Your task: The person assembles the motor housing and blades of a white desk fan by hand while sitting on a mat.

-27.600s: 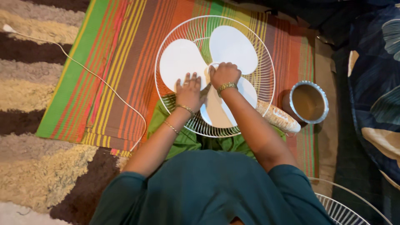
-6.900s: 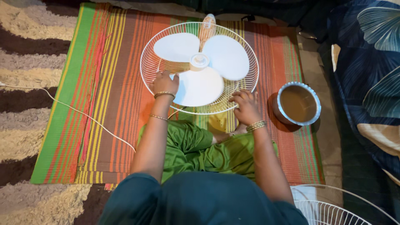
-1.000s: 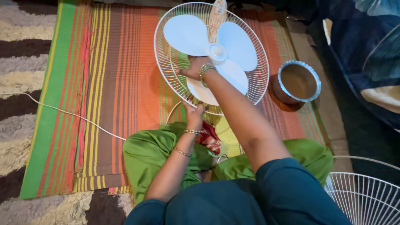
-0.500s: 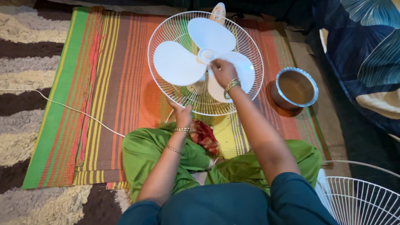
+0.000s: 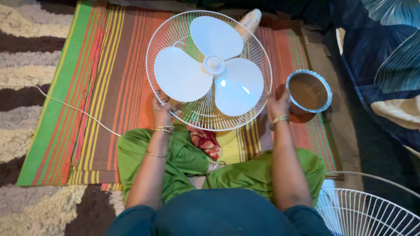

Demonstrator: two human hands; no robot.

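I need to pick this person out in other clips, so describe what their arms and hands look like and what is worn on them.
Both forearms are bare, with dark teal sleeves ending near the elbows. The left hand has a cluster of thin gold-coloured bangles at the wrist and one more thin bangle further up the forearm. The right hand has a single broader gold-coloured bracelet at the wrist. No rings can be made out.

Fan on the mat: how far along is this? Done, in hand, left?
Done: the front grille is off, lying apart at lower right, and the three white blades are exposed. In hand: the left hand and right hand grip opposite edges of the rear guard, which lies flat on the striped mat. Left: blades and hub cap still mounted; metal bowl untouched.
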